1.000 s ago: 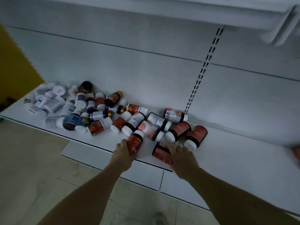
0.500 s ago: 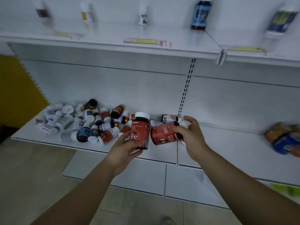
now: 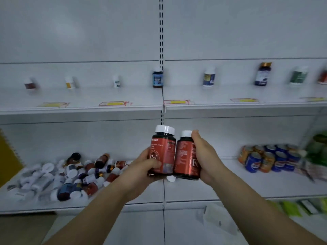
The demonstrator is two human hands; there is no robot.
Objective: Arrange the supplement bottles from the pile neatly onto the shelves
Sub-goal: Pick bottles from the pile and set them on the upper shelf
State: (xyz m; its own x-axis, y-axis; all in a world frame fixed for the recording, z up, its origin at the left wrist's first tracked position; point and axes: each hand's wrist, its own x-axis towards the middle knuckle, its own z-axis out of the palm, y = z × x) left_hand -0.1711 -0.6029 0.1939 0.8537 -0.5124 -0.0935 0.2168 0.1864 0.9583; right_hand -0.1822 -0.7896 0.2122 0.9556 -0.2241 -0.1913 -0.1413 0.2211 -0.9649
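Note:
My left hand grips a red supplement bottle with a white cap, upright, in front of the shelving's middle. Right beside it, touching, my right hand holds a second red bottle of the same kind. A pile of bottles lies on its sides on the lower shelf at the left, white, red and dark blue ones mixed. On the upper shelf single bottles stand spaced apart along the back, among them a blue one at the middle.
Price tags lie along the upper shelf's front edge. Soda cans and green packs fill the lower shelf's right end. A slotted upright divides the two shelf bays. A yellow panel stands at far left.
Both hands lifted a red bottle each off the pile and raised them. The right bottle turned from lying sideways to upright beside the left one. My view tilted up to the upper shelf.

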